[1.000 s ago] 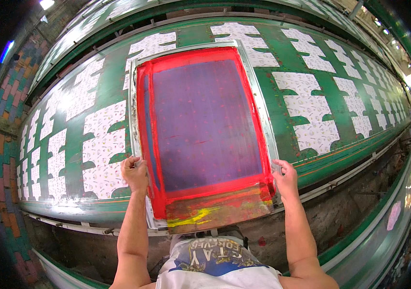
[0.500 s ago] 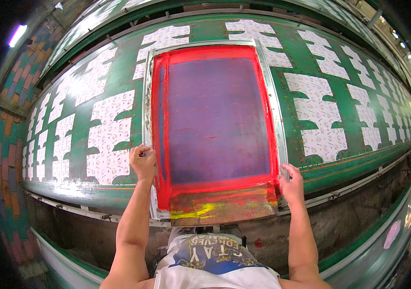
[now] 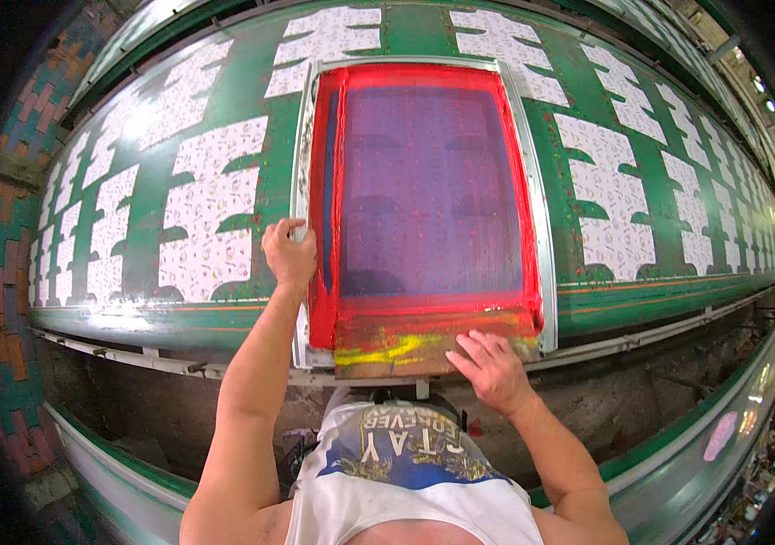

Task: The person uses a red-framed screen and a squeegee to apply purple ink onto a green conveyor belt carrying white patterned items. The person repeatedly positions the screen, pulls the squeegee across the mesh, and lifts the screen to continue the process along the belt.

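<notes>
Metal frame [image 3: 539,245]: left fingers [image 3: 277,232] pinch edge; right fingers [image 3: 478,349] spread (green table [image 3: 610,313] gap alongside).

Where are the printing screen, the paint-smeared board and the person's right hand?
Printing screen [image 3: 429,193], head view: on its purple mesh.
Paint-smeared board [image 3: 399,349], head view: on its yellow-streaked face.
Right hand [image 3: 496,372], head view: on its back.

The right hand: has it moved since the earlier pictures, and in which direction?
Yes. Judged against the green table, the right hand has moved left and toward the person, from the frame's right rail to the brown strip.
</notes>
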